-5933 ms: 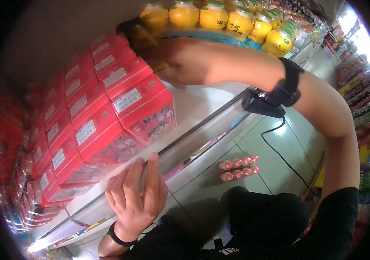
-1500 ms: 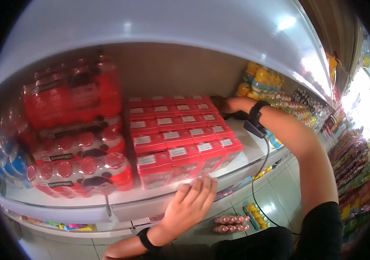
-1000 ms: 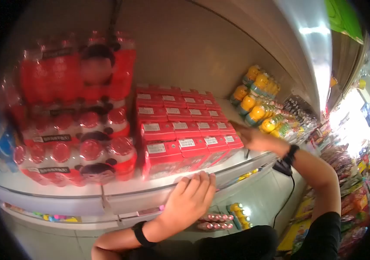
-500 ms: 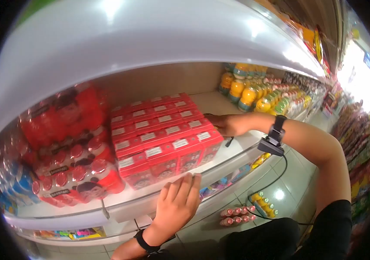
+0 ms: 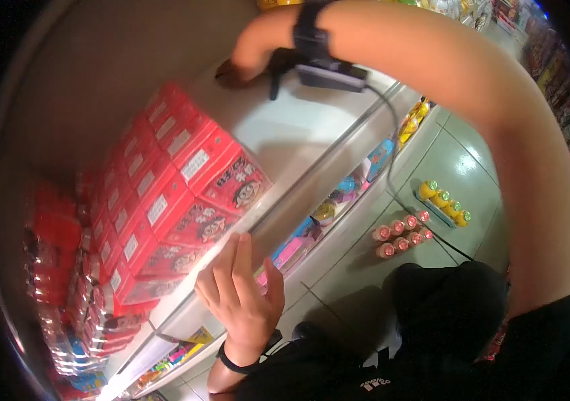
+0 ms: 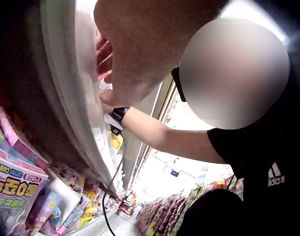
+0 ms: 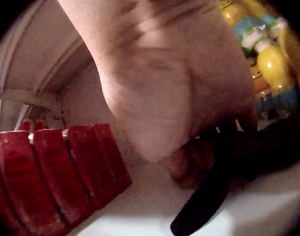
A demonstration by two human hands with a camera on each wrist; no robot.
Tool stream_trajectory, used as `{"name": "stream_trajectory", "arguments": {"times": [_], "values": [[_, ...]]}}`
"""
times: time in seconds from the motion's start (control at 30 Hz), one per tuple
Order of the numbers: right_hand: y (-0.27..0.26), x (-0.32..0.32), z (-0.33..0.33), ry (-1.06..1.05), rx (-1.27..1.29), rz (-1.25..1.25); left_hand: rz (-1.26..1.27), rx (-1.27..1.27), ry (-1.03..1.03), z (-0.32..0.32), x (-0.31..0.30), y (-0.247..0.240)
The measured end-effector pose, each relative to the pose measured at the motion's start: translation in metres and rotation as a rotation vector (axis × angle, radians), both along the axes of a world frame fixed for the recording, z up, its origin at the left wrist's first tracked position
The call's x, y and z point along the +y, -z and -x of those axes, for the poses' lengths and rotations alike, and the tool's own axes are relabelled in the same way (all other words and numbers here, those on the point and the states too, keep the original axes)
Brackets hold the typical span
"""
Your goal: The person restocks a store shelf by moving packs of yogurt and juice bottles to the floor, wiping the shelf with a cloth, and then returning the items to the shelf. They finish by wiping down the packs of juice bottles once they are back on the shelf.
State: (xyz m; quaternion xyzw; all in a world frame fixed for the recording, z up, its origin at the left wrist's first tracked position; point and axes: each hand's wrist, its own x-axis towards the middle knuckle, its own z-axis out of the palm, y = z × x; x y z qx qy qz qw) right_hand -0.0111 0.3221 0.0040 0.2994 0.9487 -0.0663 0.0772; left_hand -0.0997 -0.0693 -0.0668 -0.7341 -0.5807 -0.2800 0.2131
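Observation:
Rows of red boxes [image 5: 164, 167] stand on a white shelf [image 5: 298, 127]. My left hand [image 5: 241, 294] is at the shelf's front edge, below the boxes, its fingers extended and holding nothing visible. Deeper over the shelf, beyond the boxes' right side, is my right hand [image 5: 258, 50], pointing down with its fingertips dark and partly hidden. In the right wrist view, the palm side of this hand [image 7: 164, 83] fills the middle, apart from the red boxes [image 7: 61, 177]; a black strap covers part of the fingers, and whether they hold something cannot be told.
Red-capped bottle packs [image 5: 104, 327] stand left of the boxes. Yellow bottles [image 7: 272, 66] are right of my right hand. Pink-red bottles [image 5: 402, 234] and a yellow pack [image 5: 445, 204] stand on the floor tiles. Toys [image 5: 298, 247] lie on a lower shelf. A cable [image 5: 392, 154] hangs from my right wrist.
The head view has tilted down and turned. My right hand has moved away from the boxes' side, further across the shelf. My left hand remains at the front edge.

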Motion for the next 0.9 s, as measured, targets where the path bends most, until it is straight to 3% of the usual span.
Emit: {"name": "stream_trajectory", "arguments": {"times": [0.23,0.43,0.5,0.53,0.57,0.6,0.63,0.7,0.77,0.83,0.9], "values": [[-0.032,-0.019,0.071,-0.397,0.202,-0.182,-0.061,0.028,-0.069,0.000,0.005,0.013],[-0.005,-0.020,0.021,-0.444,0.132,-0.224,-0.042,0.005,-0.044,0.001,0.002,0.012],[0.029,-0.033,-0.007,-0.833,0.165,0.087,-0.043,-0.018,-0.037,0.001,0.002,0.011],[-0.006,-0.093,-0.042,-0.451,-0.101,0.171,-0.033,-0.020,-0.035,0.001,0.002,0.011],[-0.022,-0.135,-0.068,-0.287,-0.125,0.372,-0.022,-0.019,-0.033,0.001,0.002,0.010],[-0.022,-0.154,-0.087,-0.235,-0.262,0.210,-0.025,-0.013,-0.029,0.001,0.002,0.009],[-0.034,-0.173,-0.102,-0.332,-0.288,0.201,-0.032,-0.019,-0.021,0.002,0.002,0.010],[-0.025,-0.189,-0.143,-0.288,0.003,0.124,-0.056,-0.020,-0.006,0.004,0.003,0.012],[-0.031,-0.178,-0.144,-0.158,0.006,0.188,-0.059,-0.022,0.002,0.004,0.003,0.011],[-0.018,-0.135,-0.132,-0.133,0.066,0.086,-0.065,-0.016,0.001,0.004,0.004,0.010],[0.004,-0.059,-0.100,-0.347,0.013,-0.115,-0.053,0.015,-0.004,0.004,0.003,0.008]]}}
